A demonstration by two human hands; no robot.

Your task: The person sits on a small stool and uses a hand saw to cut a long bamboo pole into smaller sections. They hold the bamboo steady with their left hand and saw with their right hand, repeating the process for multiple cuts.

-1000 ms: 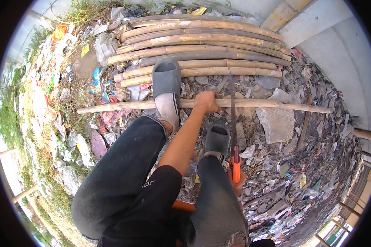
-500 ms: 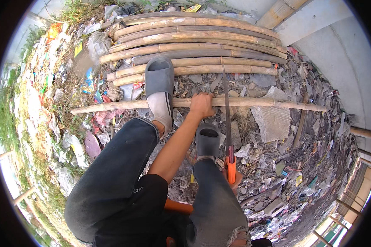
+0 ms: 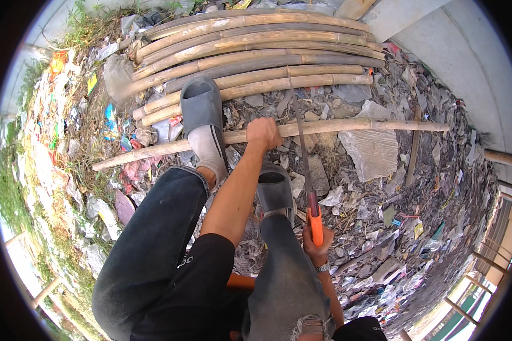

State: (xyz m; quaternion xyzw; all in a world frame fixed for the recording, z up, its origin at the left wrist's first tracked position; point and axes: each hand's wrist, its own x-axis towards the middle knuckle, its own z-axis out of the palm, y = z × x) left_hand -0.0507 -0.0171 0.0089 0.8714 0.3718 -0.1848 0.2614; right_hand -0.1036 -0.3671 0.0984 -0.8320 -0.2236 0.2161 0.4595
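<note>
A long bamboo pole (image 3: 318,127) lies across the ground in front of me. My left hand (image 3: 264,134) is closed around it near its middle, just left of the blade. My right hand (image 3: 317,241) grips the orange handle of a hand saw (image 3: 301,139), with a watch on that wrist. The saw's long, narrow blade points away from me and crosses the pole at its right of my left hand. Whether its teeth have entered the bamboo I cannot tell. My left foot, in a grey slide sandal (image 3: 202,105), rests over the pole.
Several bamboo poles (image 3: 250,48) lie side by side beyond the held one; the saw tip reaches the nearest of them. A flat broken slab (image 3: 371,149) sits under the pole at right. Litter and rubble cover the ground, and a concrete wall (image 3: 466,74) stands at the right.
My right hand and the saw have come up and left in view, showing more of the wrist. The whole view has shifted a little. My left hand stays on the pole.
</note>
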